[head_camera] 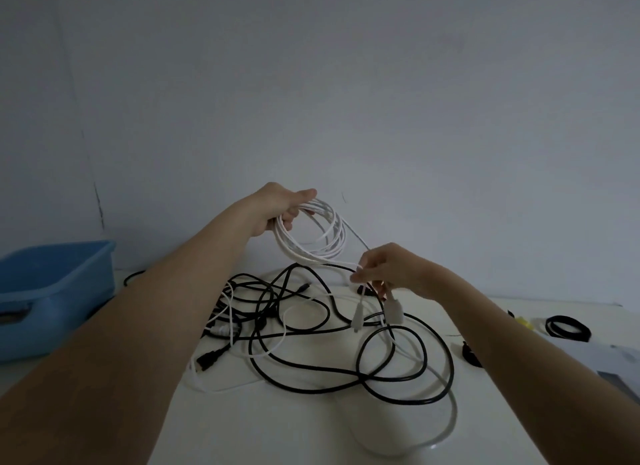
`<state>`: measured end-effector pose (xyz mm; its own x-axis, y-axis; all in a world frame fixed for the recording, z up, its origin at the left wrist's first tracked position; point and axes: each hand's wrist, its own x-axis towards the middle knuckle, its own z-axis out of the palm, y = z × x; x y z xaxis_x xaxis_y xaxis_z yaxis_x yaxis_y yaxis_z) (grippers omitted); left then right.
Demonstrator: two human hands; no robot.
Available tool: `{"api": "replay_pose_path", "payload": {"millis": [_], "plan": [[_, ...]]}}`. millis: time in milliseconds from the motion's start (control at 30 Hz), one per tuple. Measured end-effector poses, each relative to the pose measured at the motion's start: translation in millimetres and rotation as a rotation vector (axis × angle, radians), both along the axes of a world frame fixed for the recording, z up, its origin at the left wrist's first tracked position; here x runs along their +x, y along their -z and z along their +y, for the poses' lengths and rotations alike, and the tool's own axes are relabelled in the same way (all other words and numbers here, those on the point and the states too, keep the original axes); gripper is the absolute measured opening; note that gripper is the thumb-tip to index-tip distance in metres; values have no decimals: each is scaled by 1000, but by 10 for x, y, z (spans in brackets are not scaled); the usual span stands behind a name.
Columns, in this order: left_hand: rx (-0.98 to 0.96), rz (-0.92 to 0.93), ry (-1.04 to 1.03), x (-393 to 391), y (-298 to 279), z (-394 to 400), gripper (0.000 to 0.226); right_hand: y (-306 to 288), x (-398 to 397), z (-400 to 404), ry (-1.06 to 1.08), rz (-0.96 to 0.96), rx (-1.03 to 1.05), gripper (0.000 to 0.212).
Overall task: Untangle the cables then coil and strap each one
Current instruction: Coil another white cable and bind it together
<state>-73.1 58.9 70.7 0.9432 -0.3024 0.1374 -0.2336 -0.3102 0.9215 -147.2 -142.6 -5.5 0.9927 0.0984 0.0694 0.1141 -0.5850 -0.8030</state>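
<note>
While your left hand (277, 206) grips the coiled thin white cable (313, 234) raised above the white table (277, 426), your right hand (391, 269) pinches that cable's loose end, two white plugs (377, 314) dangling below; the tangled black cables (346, 353) lie on the table beneath; a blue plastic tub (52, 291) stands at left.

Bare forearms, bare hands (284, 205), sleeveless

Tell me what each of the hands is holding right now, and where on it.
The left hand grips the white cable coil at the top of its loops. The right hand pinches the same cable near its ends, just above the two hanging connectors.
</note>
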Motion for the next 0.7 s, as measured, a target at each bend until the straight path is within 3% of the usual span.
{"api": "replay_pose_path", "payload": {"millis": [100, 233, 500, 633, 700], "plan": [[-29, -17, -64, 12, -12, -6, 30, 10, -58, -105, -29, -9, 291, 22], [-80, -9, -142, 59, 17, 4, 29, -23, -67, -142, 9, -43, 433, 16], [-138, -37, -204, 122, 40, 14, 33, -21, -12, -132, -36, -3, 485, 17], [-164, -41, -206, 128, 34, 14, 36, -14, -15, -142, 3, -12, 302, 17], [-163, -44, -189, 123, 16, 12, 34, -7, -29, -161, 5, -15, 309, 18]]}}
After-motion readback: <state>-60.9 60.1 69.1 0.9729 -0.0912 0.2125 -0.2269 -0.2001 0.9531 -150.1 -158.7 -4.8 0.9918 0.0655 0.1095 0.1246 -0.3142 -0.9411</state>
